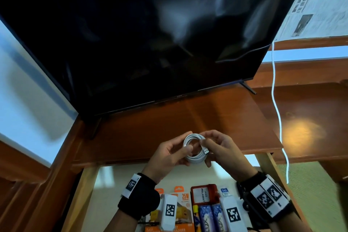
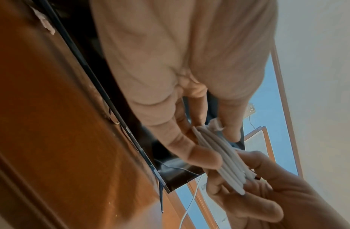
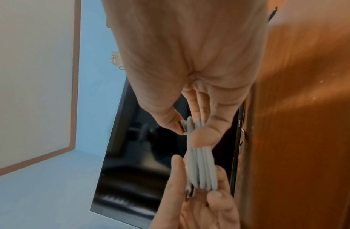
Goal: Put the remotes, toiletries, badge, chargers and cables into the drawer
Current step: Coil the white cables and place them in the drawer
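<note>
the white cable (image 1: 194, 147) is wound into a flat round coil and held in the air between both hands, above the front edge of the wooden shelf (image 1: 169, 122) and just behind the open drawer (image 1: 90, 184), which lies directly below and nearer the person. the left hand (image 1: 167, 153) pinches the left side of the coil, thumb on top and fingers curled beneath; the right hand (image 1: 220, 149) grips the right side, its thumb and forefinger closed on the usb plug (image 1: 205, 151), whose metal tip points down and to the right. both hands are equally near the coil, so either could carry it. the coil's plane faces the head camera; in both wrist views it appears edge-on as a stack of parallel strands. judged from this pose, the coming move is a short descent toward the person, into the drawer. the free space there appears to be the pale floor at the drawer's rear, since the front holds charger boxes (image 1: 183, 211), a red badge holder (image 1: 204, 194) and blue tubes (image 1: 211, 216). the cable is smooth, rubbery and springy; it is likely to unwind if released with the plug end loose. the shelf is glossy varnished wood; the television (image 1: 150, 34) above is dark and reflective. a second white cord (image 1: 275, 100) hangs at right, well apart.
</note>
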